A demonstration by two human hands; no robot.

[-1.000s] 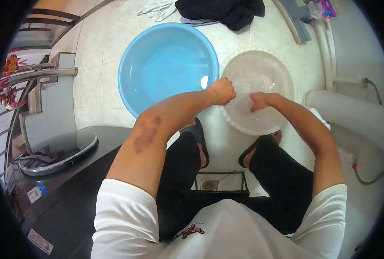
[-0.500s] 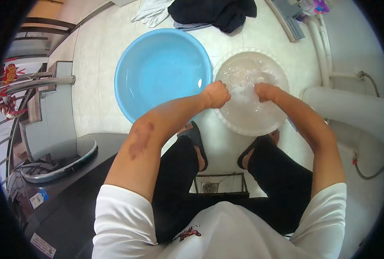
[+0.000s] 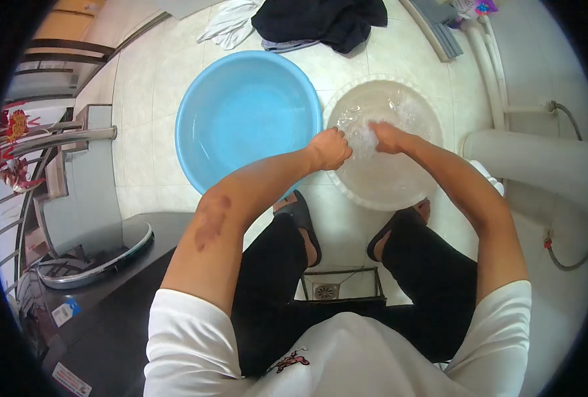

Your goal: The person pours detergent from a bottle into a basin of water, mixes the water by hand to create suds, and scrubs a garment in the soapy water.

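A white basin (image 3: 386,192) with a scalloped rim stands on the floor, full of cloudy, bubbly water (image 3: 390,169). My left hand (image 3: 332,149) is closed over its left rim, fingers curled and the gripped edge mostly hidden. My right hand (image 3: 388,137) dips into the foamy water near the basin's middle; its fingertips are blurred by foam, and whether they hold anything cannot be made out. Left of the white basin, almost touching it, sits a larger blue basin (image 3: 241,119) with no clothes in it.
Dark clothes (image 3: 324,23) and a white cloth (image 3: 229,25) lie on the tiled floor beyond the basins. Pipes (image 3: 491,79) and a white cylinder (image 3: 532,155) line the right wall. A floor drain (image 3: 326,292) lies between my feet. A black counter (image 3: 122,291) stands at left.
My right hand has swept leftward through the water, toward my left hand, and the foam has shifted. My left hand stays at the white basin's rim. The view has tilted slightly.
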